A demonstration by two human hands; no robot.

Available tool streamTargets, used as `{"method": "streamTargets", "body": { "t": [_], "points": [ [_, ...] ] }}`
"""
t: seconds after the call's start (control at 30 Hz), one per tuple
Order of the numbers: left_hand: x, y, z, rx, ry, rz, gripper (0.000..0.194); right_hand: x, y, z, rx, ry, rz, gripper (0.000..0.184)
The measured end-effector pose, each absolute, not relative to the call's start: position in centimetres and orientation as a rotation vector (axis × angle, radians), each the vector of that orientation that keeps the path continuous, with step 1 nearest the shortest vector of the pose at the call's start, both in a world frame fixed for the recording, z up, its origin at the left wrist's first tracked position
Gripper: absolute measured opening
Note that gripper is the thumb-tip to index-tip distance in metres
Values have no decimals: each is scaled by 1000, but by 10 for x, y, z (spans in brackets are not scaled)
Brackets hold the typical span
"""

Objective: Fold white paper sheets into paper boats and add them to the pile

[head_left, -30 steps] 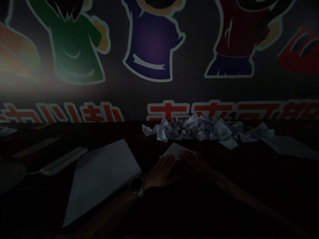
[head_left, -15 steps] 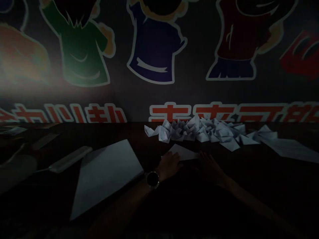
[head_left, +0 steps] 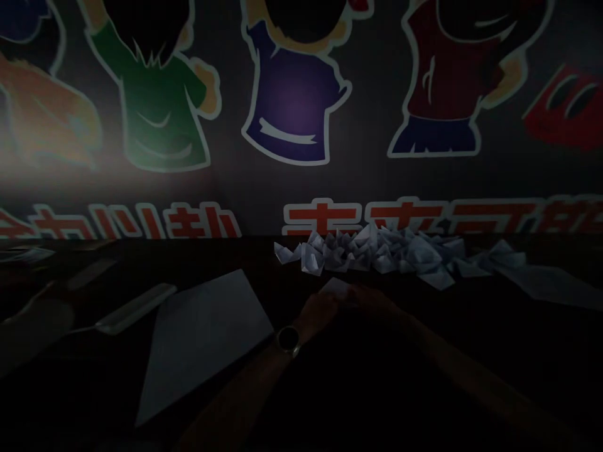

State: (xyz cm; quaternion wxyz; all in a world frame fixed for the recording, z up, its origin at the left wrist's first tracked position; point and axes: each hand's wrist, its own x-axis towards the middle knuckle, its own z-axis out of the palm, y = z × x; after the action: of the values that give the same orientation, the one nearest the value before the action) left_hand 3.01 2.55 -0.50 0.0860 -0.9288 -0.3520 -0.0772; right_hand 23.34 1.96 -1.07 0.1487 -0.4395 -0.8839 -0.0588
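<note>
One left hand (head_left: 320,312) and one right hand (head_left: 372,302) lie close together over one small folded paper (head_left: 335,286), a corner showing beyond them; darkness hides any grip; many paper boats (head_left: 372,254) heap just beyond; one large paper sheet (head_left: 202,345) lies leftward, slightly apart.

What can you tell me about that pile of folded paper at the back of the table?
The heap of folded paper boats is white, crisply creased paper, dimly lit, its pointed shapes overlapping in a long, loose row. It lies on the dark table. The left hand and right hand are in front of it, not touching it.
</note>
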Motion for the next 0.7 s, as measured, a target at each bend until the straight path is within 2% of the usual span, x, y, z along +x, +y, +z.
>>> {"method": "streamTargets", "body": {
  "t": [0.17, 0.33, 0.53, 0.7],
  "points": [
    [34, 22, -8, -2728, -1000, -178, 30, 235, 36, -27, -1097, -2486, -131, 23],
    [36, 22, -4, -2703, -1083, -246, 25, 237, 40, -35, -1060, -2484, -208, 23],
    [25, 31, -6, -2733, -1422, -631, 24, 232, 43, -37, -1353, -2336, -161, 19],
    [20, 45, -13, -2670, -1693, -657, 32, 241, 44, -33, -1511, -2262, -112, 28]
  ]
}}
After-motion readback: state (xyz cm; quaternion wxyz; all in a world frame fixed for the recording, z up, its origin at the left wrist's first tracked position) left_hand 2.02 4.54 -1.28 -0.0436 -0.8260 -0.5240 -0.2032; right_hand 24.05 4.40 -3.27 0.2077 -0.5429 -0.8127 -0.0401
